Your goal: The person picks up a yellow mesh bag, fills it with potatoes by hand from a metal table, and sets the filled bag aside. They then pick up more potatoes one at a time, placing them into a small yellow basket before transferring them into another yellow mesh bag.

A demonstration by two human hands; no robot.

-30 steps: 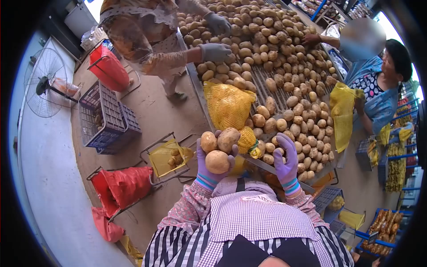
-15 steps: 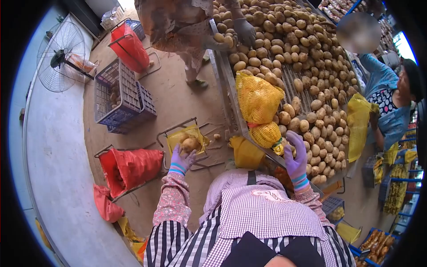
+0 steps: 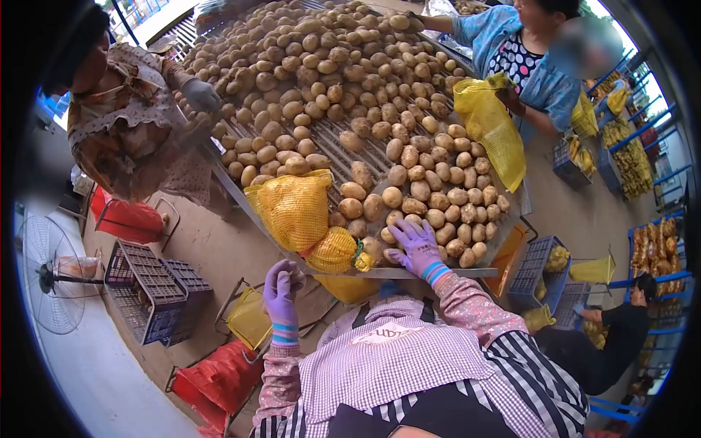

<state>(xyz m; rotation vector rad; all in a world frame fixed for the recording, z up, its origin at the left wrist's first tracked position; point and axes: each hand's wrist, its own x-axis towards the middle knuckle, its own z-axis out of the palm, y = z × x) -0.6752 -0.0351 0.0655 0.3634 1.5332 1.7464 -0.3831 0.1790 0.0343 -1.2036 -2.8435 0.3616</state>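
Half a second ago the left hand (image 3: 280,292) was down over the yellow bag on its floor frame with potatoes in it — now it is raised beside the table edge, fingers loosely curled, seemingly empty. The right hand (image 3: 416,244) lies open, fingers spread, on the potatoes (image 3: 409,191) at the table's (image 3: 431,272) near end. Both wear smooth purple gloves. Just beside it sit bulging yellow mesh sacks (image 3: 299,212) — coarse netting, rounded.

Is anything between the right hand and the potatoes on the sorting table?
Nothing visible. The right hand lies spread, fingers open, directly on the potatoes at the near edge of the sorting table. The yellow mesh sacks hang off to its left, not in its way. The left hand is raised beside the table, empty.
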